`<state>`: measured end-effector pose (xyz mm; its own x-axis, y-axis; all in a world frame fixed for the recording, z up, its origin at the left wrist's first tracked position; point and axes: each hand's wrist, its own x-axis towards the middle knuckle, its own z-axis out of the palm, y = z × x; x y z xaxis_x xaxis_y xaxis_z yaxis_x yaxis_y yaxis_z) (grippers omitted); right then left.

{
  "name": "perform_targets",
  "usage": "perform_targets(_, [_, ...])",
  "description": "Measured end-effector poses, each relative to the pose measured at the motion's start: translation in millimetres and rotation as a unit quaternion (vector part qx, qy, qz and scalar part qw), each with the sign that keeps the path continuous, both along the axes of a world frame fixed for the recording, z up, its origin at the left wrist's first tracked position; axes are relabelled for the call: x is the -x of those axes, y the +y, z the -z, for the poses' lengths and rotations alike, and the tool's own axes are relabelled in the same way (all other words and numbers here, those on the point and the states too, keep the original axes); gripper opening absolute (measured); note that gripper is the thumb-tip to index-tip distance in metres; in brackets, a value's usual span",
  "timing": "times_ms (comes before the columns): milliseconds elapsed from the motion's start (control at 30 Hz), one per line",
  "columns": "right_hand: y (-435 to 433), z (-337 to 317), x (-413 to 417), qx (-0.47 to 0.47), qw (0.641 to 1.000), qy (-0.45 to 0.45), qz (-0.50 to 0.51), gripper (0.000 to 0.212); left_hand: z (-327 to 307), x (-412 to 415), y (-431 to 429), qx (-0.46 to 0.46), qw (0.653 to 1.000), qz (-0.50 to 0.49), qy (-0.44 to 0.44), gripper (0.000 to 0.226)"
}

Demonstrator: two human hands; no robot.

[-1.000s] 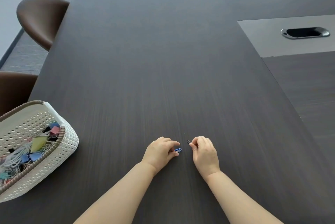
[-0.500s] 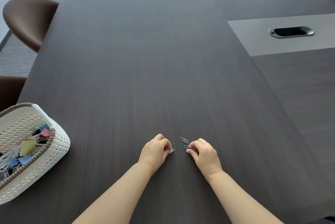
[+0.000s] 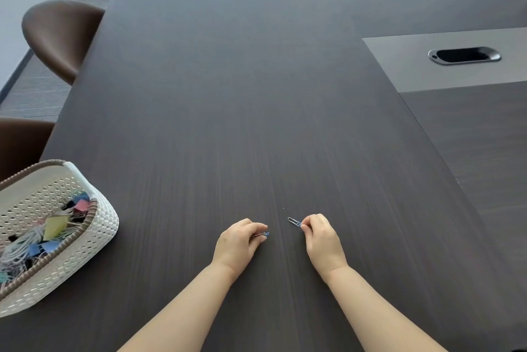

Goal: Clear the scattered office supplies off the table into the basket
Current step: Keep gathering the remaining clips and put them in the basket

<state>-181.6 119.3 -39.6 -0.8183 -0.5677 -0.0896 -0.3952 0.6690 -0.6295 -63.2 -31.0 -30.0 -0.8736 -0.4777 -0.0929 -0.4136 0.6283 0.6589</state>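
My left hand (image 3: pixel 238 243) pinches a blue paper clip (image 3: pixel 263 234) between thumb and fingers, low over the dark table (image 3: pixel 228 95). My right hand (image 3: pixel 322 237) pinches the end of a silver paper clip (image 3: pixel 293 221), which sticks out to the left of its fingertips; a bit of blue shows at the pinch. The two hands are about a hand's width apart near the table's front. The white woven basket (image 3: pixel 99 232) stands at the left edge, holding coloured binder clips, a white cable and several small supplies.
Brown chairs (image 3: pixel 60 35) stand along the left side and behind the far edge. A grey inset panel with a black cable port (image 3: pixel 464 55) sits at the right. A tiny speck (image 3: pixel 283 208) lies just beyond the hands.
The right hand has closed on the silver clip that lay loose on the table half a second ago. The left hand keeps its blue clip. The view has shifted slightly.
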Motion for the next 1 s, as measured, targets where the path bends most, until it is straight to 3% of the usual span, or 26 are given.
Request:
perform_targets(100, [-7.4, -11.0, 5.9, 0.115, 0.977, -0.164, 0.074, 0.015, -2.5, -1.2, -3.2, 0.0, 1.0, -0.007, 0.002, 0.013])
perform_targets(233, [-13.3, -15.8, 7.8, 0.244, 0.872, -0.4, 0.139, 0.028, -4.2, -1.6, -5.9, -0.006, 1.0, -0.015, 0.007, 0.011])
perform_targets(333, [-11.8, -22.6, 14.1, 0.308, 0.795, -0.483, 0.199, 0.035, -4.2, -3.2, -7.2, -0.014, 1.0, -0.013, 0.006, 0.011])
perform_targets(367, [-12.0, -23.9, 15.5, 0.309, 0.785, -0.492, 0.214, 0.033, -3.7, -3.4, -7.7, -0.018, 1.0, -0.012, 0.005, 0.011])
perform_targets(400, [-12.6, -25.2, 15.9, 0.298, 0.794, -0.481, 0.22, 0.031, -3.2, -3.5, -8.2, -0.02, 1.0, -0.013, 0.005, 0.011])
perform_targets(433, [-13.1, -26.0, 15.5, 0.261, 0.834, -0.437, 0.213, 0.032, -2.8, -3.5, -8.5, -0.021, 1.0, -0.014, 0.005, 0.011])
perform_targets(500, [-12.5, -25.6, 13.9, 0.119, 0.944, -0.278, 0.133, 0.037, -2.5, -3.4, -9.1, -0.021, 1.0, -0.014, 0.005, 0.011])
perform_targets(567, [-12.5, -22.8, 11.6, -0.034, 0.991, -0.126, 0.033, 0.027, -2.9, -3.1, -9.4, -0.022, 1.0, -0.014, 0.007, 0.011])
perform_targets(633, [-14.7, -21.7, 9.6, -0.095, 0.993, -0.073, -0.003, 0.016, -3.6, -2.8, -9.7, -0.022, 1.0, -0.015, 0.008, 0.011])
perform_targets(733, [-18.3, -19.5, 9.0, -0.104, 0.993, -0.057, -0.004, 0.013, -3.5, -3.1, -11.4, -0.019, 1.0, -0.017, 0.009, 0.011])
perform_targets(933, [-21.6, -18.9, 3.1, -0.203, 0.975, 0.038, -0.084, 0.026, -1.1, -6.4, -14.8, -0.015, 0.999, -0.027, 0.012, 0.011])
perform_targets(1000, [-22.6, -21.6, 0.8, -0.201, 0.976, 0.023, -0.082, 0.024, -2.1, -7.9, -15.7, -0.018, 0.999, -0.033, 0.019, 0.01])
